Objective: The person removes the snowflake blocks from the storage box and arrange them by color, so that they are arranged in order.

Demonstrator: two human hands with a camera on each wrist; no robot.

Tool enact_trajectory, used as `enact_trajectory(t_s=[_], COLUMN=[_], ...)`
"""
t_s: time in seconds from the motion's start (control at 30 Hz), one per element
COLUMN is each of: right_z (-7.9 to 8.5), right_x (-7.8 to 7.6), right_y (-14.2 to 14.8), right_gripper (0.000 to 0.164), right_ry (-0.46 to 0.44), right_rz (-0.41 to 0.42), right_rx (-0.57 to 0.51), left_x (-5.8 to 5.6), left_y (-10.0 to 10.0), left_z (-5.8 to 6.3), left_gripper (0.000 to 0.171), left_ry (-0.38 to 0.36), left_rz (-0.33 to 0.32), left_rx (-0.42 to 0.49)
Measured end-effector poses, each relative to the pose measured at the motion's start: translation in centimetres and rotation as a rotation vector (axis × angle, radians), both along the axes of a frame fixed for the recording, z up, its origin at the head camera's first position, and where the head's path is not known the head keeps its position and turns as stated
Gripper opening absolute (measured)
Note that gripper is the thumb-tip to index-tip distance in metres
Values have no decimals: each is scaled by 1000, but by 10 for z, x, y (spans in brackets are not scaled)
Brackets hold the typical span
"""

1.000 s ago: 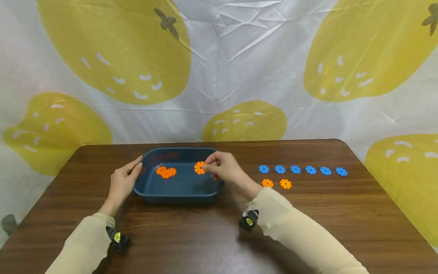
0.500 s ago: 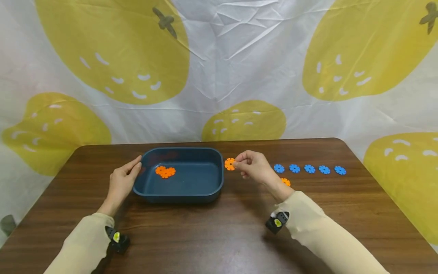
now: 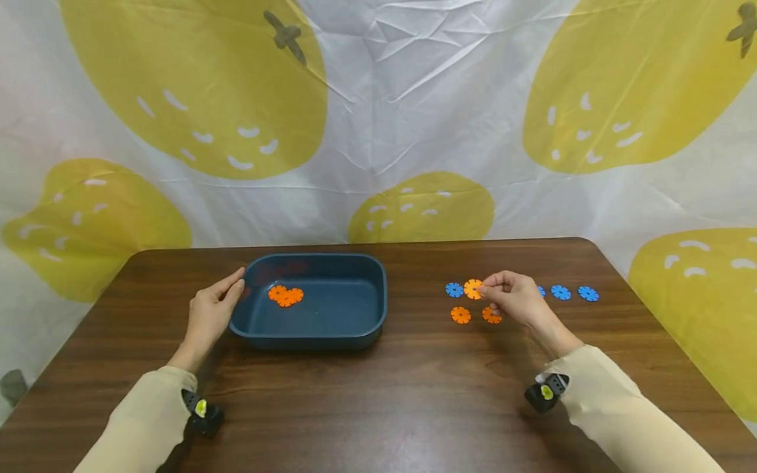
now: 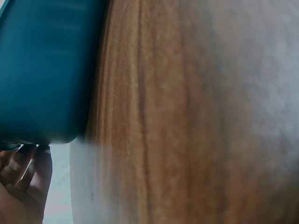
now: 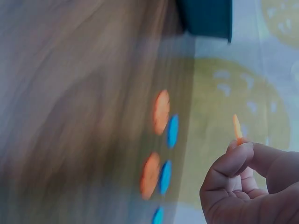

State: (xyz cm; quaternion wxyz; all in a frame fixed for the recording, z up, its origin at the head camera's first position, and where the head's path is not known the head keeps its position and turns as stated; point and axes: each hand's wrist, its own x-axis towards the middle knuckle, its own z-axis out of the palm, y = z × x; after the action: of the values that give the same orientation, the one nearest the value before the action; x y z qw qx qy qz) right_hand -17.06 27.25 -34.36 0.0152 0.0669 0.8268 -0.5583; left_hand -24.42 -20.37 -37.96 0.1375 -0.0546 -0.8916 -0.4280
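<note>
Between thumb and fingertips, my right hand (image 3: pixel 516 302) pinches an orange notched plastic disc (image 3: pixel 472 289) by its edge. In the right wrist view, this disc (image 5: pixel 237 127) shows edge-on, raised off the table. Beneath and around that hand lie two loose orange discs (image 3: pixel 460 315) in a front row and several blue discs (image 3: pixel 560 293) in a row behind; the hand hides part of the blue row. At the left end of a dark blue rectangular tray (image 3: pixel 307 343), my left hand (image 3: pixel 208 315) rests its extended fingertips against the rim. Several orange discs (image 3: pixel 286 297) lie overlapping inside the tray.
The brown wooden table (image 3: pixel 355 407) ends at a back edge close behind the tray and disc rows. A white cloth with yellow fruit print (image 3: pixel 422 210) hangs behind it. Each wrist wears a small black camera (image 3: pixel 545 395).
My right hand has carried the orange disc from above the tray rightward to the disc rows. My left hand has stayed at the tray's left end.
</note>
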Motion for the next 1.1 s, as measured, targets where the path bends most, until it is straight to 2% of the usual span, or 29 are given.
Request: enact_trajectory(t_s=[0.3, 0.57, 1.1], right_z=[-19, -26, -32], right_x=[13, 17, 22], right_y=[47, 57, 66], right_gripper=[23, 26, 17], right_ry=[25, -32, -77], right_rz=[-40, -88, -86], right_rx=[45, 196, 248], left_x=[0, 3, 1], left_y=[-2, -2, 0], left_z=[0, 1, 0], left_gripper=[43, 42, 42], left_ry=[-24, -21, -9], left_rz=[-13, -3, -8], left_rx=[-5, -2, -1])
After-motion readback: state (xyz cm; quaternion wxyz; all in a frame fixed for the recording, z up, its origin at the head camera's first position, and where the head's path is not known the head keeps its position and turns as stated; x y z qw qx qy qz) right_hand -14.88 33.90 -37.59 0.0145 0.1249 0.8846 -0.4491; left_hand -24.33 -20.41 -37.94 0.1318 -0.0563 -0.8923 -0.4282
